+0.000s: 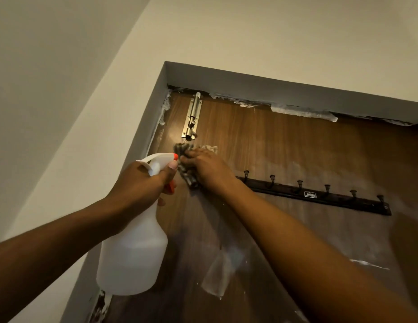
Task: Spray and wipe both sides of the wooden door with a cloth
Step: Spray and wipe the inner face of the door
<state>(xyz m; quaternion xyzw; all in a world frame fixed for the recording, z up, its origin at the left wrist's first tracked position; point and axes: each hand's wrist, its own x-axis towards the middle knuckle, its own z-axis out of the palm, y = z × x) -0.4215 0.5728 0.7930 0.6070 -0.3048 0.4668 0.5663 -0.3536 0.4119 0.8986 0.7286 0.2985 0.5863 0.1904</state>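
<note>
From the head view, looking up, my left hand [142,180] is wrapped round the neck of the spray bottle [133,257]. Its fingers are curled about the trigger head and one fingertip lies up by the orange nozzle. The bottle hangs upright just in front of the door's left edge, with liquid showing in roughly its lower half. My right hand [203,169] is up against the wooden door [285,148], fingers drawn together and bent over the bunched cloth [189,178], pressing it flat to the panel. Cloth sticks out above and below my knuckles. The cloth sits high on the door, just below the metal slide bolt [191,117] and just left of the dark hook rail [315,194], near the grey door frame [142,136]. I judge that I am partway through this face. The upper left corner is getting its wipe, but pale streaks and cloudy patches show across the wood to the right of the rail and further down below my arms. White flaky residue lines the top edge where door meets frame. So the right part and the lower panel look to need passes yet. Nothing here shows the other side of the door, so I cannot say whether it has been cleaned, and I count it as work possibly left.
</note>
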